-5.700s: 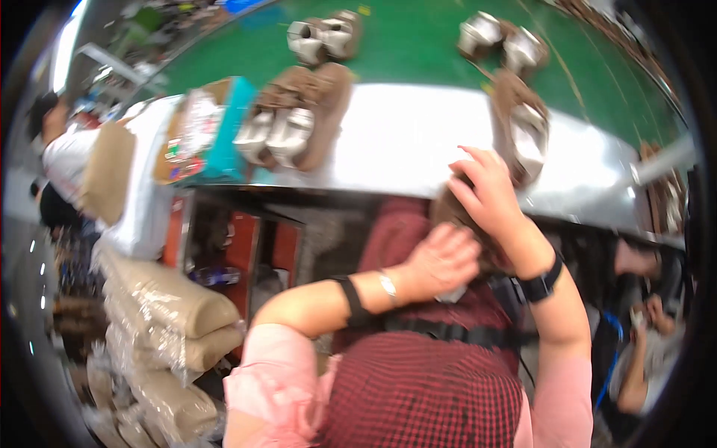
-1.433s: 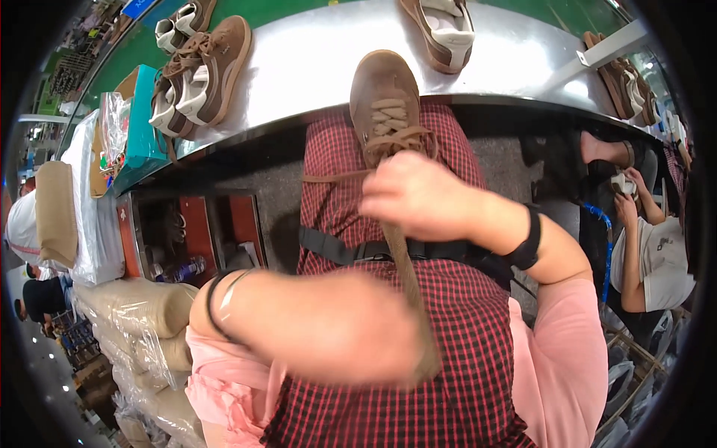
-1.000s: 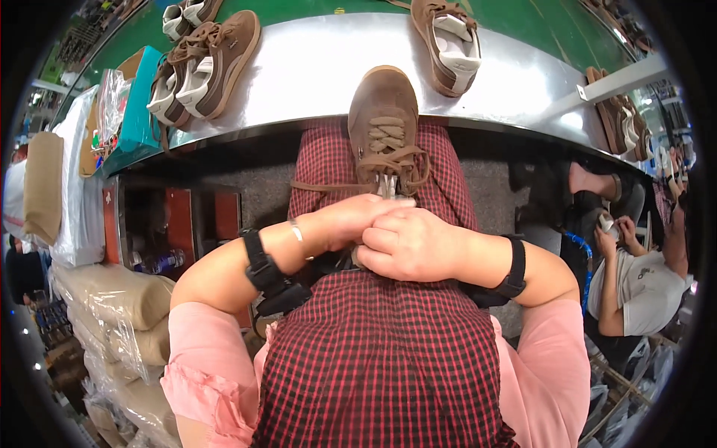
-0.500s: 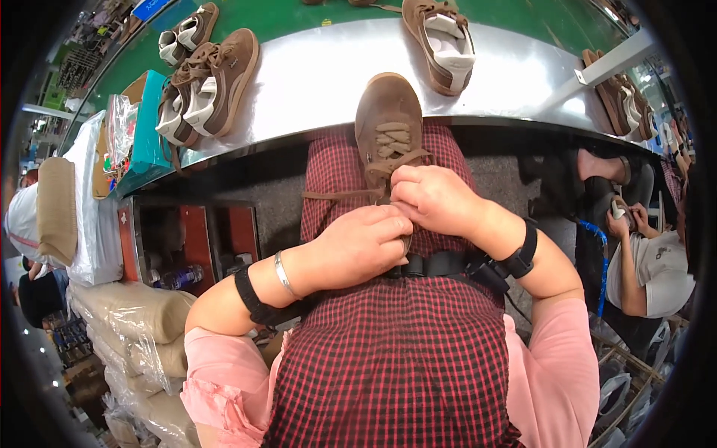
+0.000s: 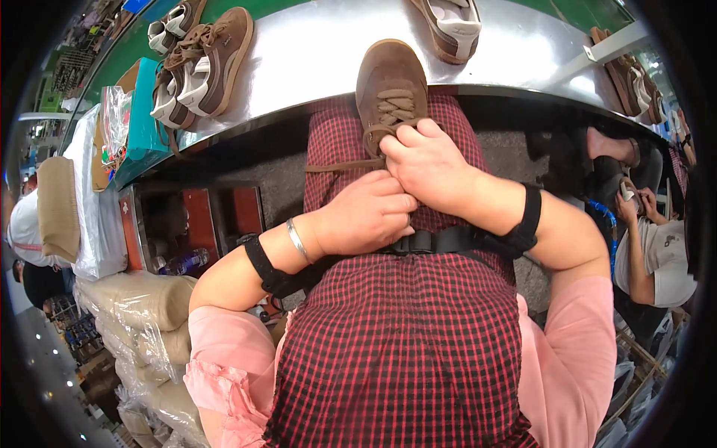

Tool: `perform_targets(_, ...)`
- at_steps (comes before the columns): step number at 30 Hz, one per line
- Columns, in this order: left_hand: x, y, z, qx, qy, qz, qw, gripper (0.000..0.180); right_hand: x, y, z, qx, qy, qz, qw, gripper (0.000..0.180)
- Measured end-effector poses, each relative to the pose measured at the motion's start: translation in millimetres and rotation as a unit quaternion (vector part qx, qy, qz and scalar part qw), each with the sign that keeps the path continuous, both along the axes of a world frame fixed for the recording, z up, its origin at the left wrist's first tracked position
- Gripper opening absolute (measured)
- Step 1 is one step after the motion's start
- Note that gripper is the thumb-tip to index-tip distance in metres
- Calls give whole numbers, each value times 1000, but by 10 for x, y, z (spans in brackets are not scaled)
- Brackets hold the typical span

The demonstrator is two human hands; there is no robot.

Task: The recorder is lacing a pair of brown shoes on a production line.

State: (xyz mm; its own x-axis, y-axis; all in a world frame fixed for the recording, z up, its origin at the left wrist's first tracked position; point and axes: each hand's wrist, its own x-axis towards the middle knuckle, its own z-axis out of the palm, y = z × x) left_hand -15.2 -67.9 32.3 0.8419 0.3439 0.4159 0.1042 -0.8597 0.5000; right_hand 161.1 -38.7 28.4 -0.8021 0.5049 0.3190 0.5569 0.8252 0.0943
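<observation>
A brown suede sneaker (image 5: 390, 73) lies toe away from me over my lap, its toe at the bench edge and its heel end hidden by my hands. Beige-brown laces (image 5: 396, 105) cross its tongue, and a loose brown lace end (image 5: 342, 166) stretches left over the checked apron. My right hand (image 5: 435, 163) is closed at the shoe's upper opening, fingertips against a lace loop. Just below and touching it, my left hand (image 5: 367, 214) is closed with fingers curled inward; what lies between its fingertips is hidden.
The metal bench (image 5: 314, 56) carries brown-and-white sneakers (image 5: 213, 71) at left, another sneaker (image 5: 452, 28) at the back and more at far right. A teal box (image 5: 140, 112) stands on its left end. Wrapped beige bundles (image 5: 142, 299) are stacked lower left. Another person (image 5: 648, 246) sits at right.
The bench and sneaker have shifted upward in the view. My right hand has moved onto the shoe's opening, its fingers closer to the lace loop; my left hand stays curled beside it.
</observation>
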Motion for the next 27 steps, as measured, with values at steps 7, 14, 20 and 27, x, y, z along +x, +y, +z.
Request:
perform_targets(7,-45,36,-296,68,130,55,988,12,-48,53,-359,162,-41,-13,986,18)
perform_targets(14,-76,-35,-404,34,103,107,988,10,110,106,-254,93,71,79,990,11)
perform_targets(20,103,-54,-443,90,204,95,970,12,178,57,-187,-41,265,37,963,10)
perform_targets(27,261,-55,-206,-117,230,195,946,40,130,114,-95,-39,238,63,969,8)
